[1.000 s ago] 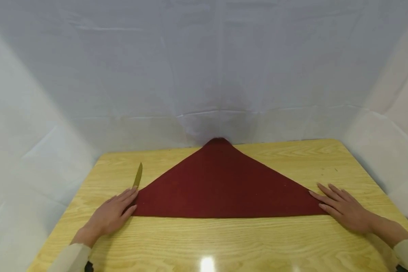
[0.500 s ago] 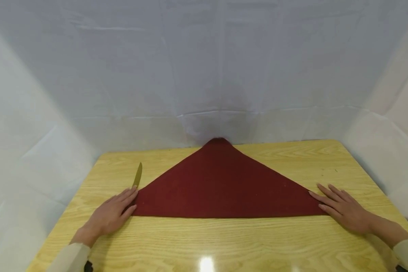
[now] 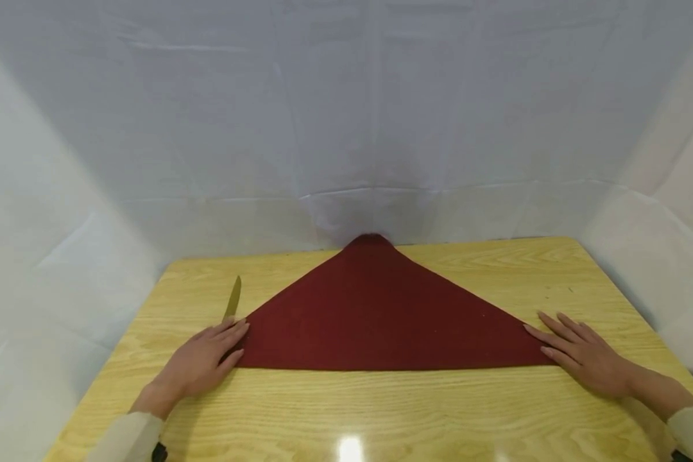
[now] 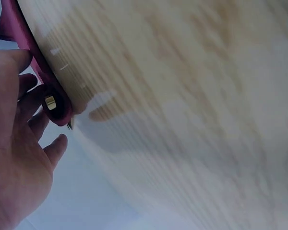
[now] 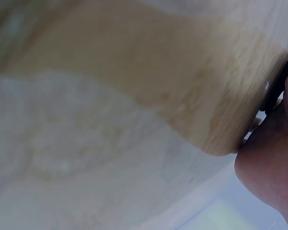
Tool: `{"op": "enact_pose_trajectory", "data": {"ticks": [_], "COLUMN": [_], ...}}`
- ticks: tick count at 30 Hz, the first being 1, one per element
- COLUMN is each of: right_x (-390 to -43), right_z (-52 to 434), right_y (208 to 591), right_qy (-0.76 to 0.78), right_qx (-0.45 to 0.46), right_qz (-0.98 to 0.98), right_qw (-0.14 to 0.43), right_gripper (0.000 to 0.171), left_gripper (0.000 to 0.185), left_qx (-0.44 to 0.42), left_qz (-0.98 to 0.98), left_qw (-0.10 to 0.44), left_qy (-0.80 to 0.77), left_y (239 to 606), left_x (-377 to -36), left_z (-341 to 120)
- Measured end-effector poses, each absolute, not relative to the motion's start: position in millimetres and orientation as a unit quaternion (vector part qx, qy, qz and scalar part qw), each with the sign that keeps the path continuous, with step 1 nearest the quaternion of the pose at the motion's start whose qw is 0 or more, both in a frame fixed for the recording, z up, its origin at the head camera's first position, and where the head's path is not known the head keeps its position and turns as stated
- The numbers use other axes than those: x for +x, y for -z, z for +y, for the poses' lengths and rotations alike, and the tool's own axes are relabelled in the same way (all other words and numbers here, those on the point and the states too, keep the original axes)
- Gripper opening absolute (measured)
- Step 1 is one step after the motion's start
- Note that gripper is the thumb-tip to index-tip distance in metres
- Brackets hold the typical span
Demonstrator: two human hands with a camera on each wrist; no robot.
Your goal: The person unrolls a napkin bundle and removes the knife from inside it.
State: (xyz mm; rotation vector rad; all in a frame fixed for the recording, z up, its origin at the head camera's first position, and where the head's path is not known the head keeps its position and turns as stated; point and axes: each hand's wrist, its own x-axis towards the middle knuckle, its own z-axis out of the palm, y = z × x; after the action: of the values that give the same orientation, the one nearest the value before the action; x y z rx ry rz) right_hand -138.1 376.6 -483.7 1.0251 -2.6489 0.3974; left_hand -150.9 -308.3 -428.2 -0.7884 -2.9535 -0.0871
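Note:
A dark red cloth napkin (image 3: 375, 314) lies folded in a triangle on the wooden table, its peak at the back edge. My left hand (image 3: 196, 362) rests at its left corner, fingers laid over the cloth. A gold-coloured knife blade (image 3: 233, 298) sticks out beyond those fingers; the rest is hidden. In the left wrist view, the thumb and fingers of my left hand (image 4: 24, 129) are against a rolled or folded end of the napkin (image 4: 60, 108), with a gold metal end (image 4: 50, 102) inside. My right hand (image 3: 583, 356) lies with fingers spread, its fingertips touching the right corner.
The light wood-grain table (image 3: 346, 404) reaches toward me in front of the napkin. White sheeting (image 3: 375, 128) hangs behind the table and along both sides.
My left hand has slid a little to the right, and the napkin's left end has drawn in with it. My right hand has not moved.

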Motion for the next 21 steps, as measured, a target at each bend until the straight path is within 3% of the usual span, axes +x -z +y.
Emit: {"op": "enact_pose_trajectory", "data": {"ticks": [4,8,11,21], "right_x": [-140,-146,-149,-144], "right_z": [378,380,381,378], "right_y": [485,487,487,485], "right_qy": [-0.133,-0.089,-0.066,-0.095], "right_qx": [0.363,0.422,0.456,0.421], "right_qz": [-0.911,-0.88,-0.857,-0.88], "right_qw": [0.144,0.197,0.231,0.198], "right_gripper": [0.05,0.04,0.045,0.04], "left_gripper": [0.049,0.048,0.048,0.048], "left_qx": [-0.249,-0.243,-0.241,-0.233], "left_qz": [-0.968,-0.969,-0.97,-0.972], "left_qw": [0.031,0.028,0.03,0.025], "left_qy": [0.025,0.026,0.028,0.024], "left_y": [428,427,427,429], "left_x": [-150,-148,-148,-148], "left_z": [-308,-312,-315,-318]}}
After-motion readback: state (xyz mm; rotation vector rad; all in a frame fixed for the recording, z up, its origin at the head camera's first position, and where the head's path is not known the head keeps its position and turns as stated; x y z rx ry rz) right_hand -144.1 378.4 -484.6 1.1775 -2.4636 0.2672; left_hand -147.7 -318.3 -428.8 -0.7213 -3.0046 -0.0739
